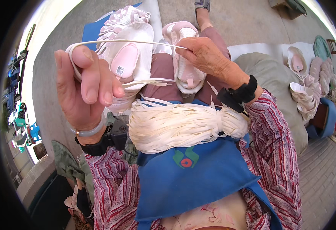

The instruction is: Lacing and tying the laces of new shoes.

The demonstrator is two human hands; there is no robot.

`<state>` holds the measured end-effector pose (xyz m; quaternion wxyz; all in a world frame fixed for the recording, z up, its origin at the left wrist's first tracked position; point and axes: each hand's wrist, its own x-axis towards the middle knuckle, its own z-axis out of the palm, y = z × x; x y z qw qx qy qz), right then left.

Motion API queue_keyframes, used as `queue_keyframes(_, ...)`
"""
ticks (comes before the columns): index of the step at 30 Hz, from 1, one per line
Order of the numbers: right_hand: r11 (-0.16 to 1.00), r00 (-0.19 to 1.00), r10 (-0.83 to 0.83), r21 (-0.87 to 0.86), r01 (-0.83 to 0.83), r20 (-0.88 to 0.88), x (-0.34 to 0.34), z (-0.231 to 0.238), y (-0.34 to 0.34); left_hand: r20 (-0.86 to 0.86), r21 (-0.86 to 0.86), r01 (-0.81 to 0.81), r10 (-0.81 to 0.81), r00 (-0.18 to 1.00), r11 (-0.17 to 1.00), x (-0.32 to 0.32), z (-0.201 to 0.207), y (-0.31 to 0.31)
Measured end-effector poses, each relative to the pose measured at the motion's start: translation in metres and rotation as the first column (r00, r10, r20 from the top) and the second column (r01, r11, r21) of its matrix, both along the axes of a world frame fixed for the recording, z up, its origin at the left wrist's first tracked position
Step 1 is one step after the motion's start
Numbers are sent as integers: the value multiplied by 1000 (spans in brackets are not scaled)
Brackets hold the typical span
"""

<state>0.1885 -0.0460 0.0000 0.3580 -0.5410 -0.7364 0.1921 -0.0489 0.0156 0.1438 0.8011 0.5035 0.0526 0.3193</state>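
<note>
One light-looking, limp shoelace (pixel 126 40), best pinched near its ends: right hand (pixel 204 56) pinches, loosely curled left hand (pixel 84 82) holds it.

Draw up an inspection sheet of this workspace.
Surface: blue apron across the person's front, cream lace bundle lying at its upper part.
Job's things: white lace stretched between the hands; pink-and-white shoe upper below the right hand.
Clutter: stacked shoe uppers at left; more uppers at far right.
Hands: left hand, lace looped at its fingers; right hand pinching it.
Cables: nothing seen for certain.
Surroundings: brick paving at lower right.
</note>
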Motion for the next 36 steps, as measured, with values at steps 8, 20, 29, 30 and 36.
queue_keyframes(8, 995, 959, -96, -37, 90, -267, 9, 74, 3, -189, -35, -118, 110, 976, 992, 7, -4, 4)
queue_keyframes(20, 975, 712, 5, 161, 151, -702, 71, 173, -46, -667, 357, 14, 244, 704, 934, 49, -95, 22)
queue_keyframes(29, 801, 450, -134, 171, 573, -883, 156, 211, -74, -539, 630, 149, 290, 791, 762, 143, -111, -5)
queue_keyframes(30, 788, 415, -121, 167, 593, -902, 169, 195, -79, -563, 574, 155, 250, 788, 804, 141, -108, -7)
queue_keyframes(36, 675, 338, -129, 167, 719, -932, 201, 190, -97, -583, 462, 188, 137, 801, 867, 134, -82, -9)
